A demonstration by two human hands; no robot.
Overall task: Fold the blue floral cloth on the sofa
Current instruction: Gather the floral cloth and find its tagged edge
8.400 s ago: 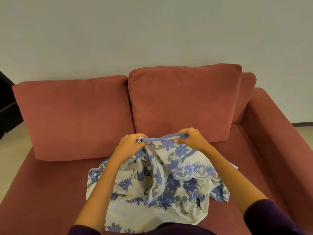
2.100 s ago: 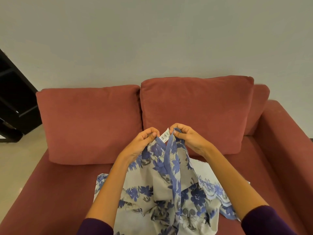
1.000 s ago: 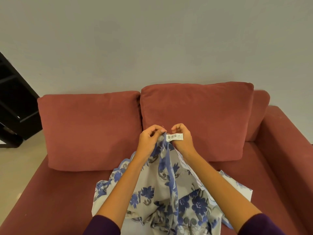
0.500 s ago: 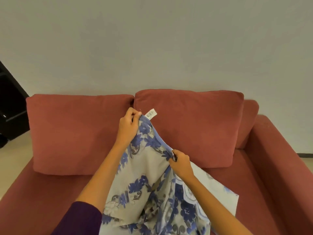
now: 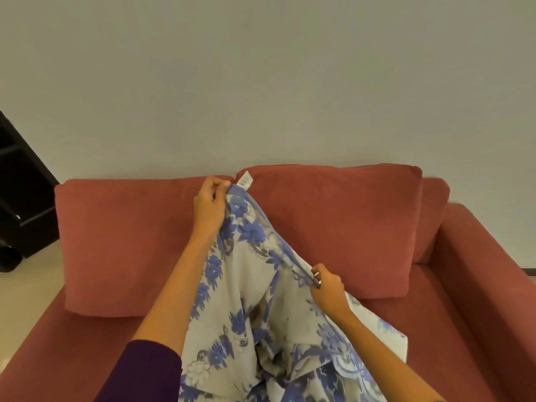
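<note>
The blue floral cloth (image 5: 246, 309), pale grey with blue flowers, hangs in front of me over the red sofa (image 5: 87, 343). My left hand (image 5: 210, 203) pinches its top corner high up, where a small white label (image 5: 245, 179) sticks out. My right hand (image 5: 327, 290) grips the blue-hemmed edge lower and to the right. The edge runs taut between the two hands. The cloth's lower part bunches at the bottom of the view, and one corner (image 5: 388, 335) lies on the seat.
Two red back cushions (image 5: 342, 221) stand behind the cloth. The sofa's right armrest (image 5: 487, 271) rises on the right. A black shelf unit (image 5: 20, 204) stands on the floor at far left. A plain wall fills the upper view.
My hands started together at the labelled corner. The left hand lifted that corner higher while the right hand slid down along the hem to the right, stretching the edge out.
</note>
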